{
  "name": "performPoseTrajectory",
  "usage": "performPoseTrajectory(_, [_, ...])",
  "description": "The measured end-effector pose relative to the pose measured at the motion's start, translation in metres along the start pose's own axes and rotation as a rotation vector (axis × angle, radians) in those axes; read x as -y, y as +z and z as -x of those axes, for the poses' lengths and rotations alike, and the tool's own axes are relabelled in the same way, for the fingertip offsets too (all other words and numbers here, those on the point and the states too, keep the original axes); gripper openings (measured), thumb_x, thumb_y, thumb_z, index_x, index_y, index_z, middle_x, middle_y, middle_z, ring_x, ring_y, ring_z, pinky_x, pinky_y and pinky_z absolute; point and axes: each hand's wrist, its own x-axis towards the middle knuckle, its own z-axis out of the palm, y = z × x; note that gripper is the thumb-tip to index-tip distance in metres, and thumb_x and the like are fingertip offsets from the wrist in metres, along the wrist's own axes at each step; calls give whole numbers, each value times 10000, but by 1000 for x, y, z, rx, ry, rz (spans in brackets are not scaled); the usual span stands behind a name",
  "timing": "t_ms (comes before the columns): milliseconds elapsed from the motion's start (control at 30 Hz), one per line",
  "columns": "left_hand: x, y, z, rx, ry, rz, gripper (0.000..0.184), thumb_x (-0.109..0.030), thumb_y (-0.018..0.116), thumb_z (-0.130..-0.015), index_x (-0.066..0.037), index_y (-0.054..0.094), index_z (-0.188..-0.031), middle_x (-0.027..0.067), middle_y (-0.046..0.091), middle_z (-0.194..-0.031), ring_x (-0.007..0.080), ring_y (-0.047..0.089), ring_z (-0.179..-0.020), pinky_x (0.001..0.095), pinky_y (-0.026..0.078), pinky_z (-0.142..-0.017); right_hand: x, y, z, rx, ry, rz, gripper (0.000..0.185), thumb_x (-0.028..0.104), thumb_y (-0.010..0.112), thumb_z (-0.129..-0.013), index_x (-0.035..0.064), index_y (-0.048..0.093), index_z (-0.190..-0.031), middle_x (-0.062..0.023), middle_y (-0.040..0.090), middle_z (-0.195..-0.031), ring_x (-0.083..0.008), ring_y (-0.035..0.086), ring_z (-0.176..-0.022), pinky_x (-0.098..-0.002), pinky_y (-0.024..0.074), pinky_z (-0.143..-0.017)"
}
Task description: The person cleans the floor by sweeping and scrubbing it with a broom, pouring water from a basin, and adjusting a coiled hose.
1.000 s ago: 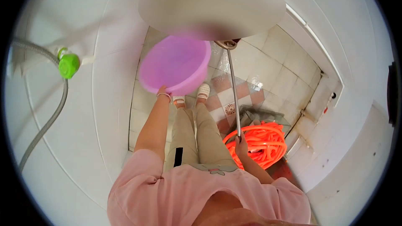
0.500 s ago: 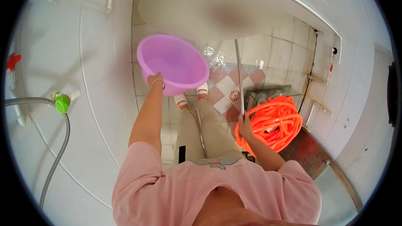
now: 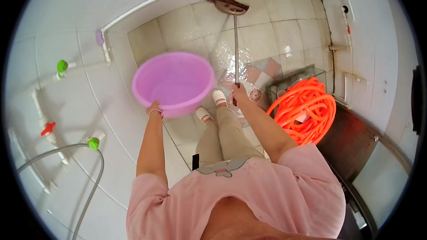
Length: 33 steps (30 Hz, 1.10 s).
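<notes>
My left hand (image 3: pixel 154 107) grips the near rim of a large purple basin (image 3: pixel 171 80), which hangs tilted over the floor at my left. The inside of the basin shows no solid object. My right hand (image 3: pixel 239 94) is closed round the lower end of a long metal broom handle (image 3: pixel 236 49). At the far end of the handle, the brown broom head (image 3: pixel 229 6) rests on the wet tiled floor (image 3: pixel 258 31) near the back wall.
A coiled orange hose (image 3: pixel 307 111) lies on a glass tank (image 3: pixel 316 74) at the right. White pipes with a red valve (image 3: pixel 48 128) and a green valve (image 3: pixel 93 142) run along the left wall, beside a grey flexible hose (image 3: pixel 95 182). Patterned tiles lie near my feet.
The view has shifted, and the broom head now shows at the back wall. My right hand has moved forward with the handle. The basin, still in my left hand, sits slightly lower in view.
</notes>
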Motion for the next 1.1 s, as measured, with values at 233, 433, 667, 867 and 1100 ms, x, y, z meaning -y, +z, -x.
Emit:
performPoseTrajectory(233, [-59,-11,43,-11,9,4,276,-55,581,-610,78,518,-844,148,546,-726,217,524,-546,318,407,-427,-10,-31,114,157,433,-30,221,218,402,-831,27,409,-943,-66,451,-635,-138,441,-492,-292,384,-432])
performPoseTrajectory(433, [-118,49,25,15,72,-152,278,-193,614,-661,5,561,-848,75,564,-686,153,506,-506,306,397,-426,2,-25,40,97,270,-146,153,196,422,-829,52,418,-881,-31,410,-561,-127,415,-451,-253,337,-361])
performPoseTrajectory(667, [-181,148,-64,-141,303,-1097,223,-217,499,-737,-62,605,-859,117,581,-746,195,551,-650,331,440,-557,6,-85,55,134,182,-167,116,196,423,-831,84,410,-805,-6,378,-520,-100,342,-367,-226,300,-336])
performPoseTrajectory(867, [-109,114,-196,-16,190,-943,220,-236,524,-730,-53,584,-837,100,578,-813,211,555,-715,334,453,-581,27,-68,131,64,323,-55,92,168,422,-826,83,388,-841,-3,370,-514,-89,345,-352,-219,295,-309])
performPoseTrajectory(1100, [-85,85,-163,-209,-719,585,218,-231,464,-777,-86,548,-918,77,558,-873,214,532,-755,349,452,-656,22,-65,181,134,329,251,131,156,417,-823,48,385,-890,-20,385,-532,-105,382,-398,-260,321,-354])
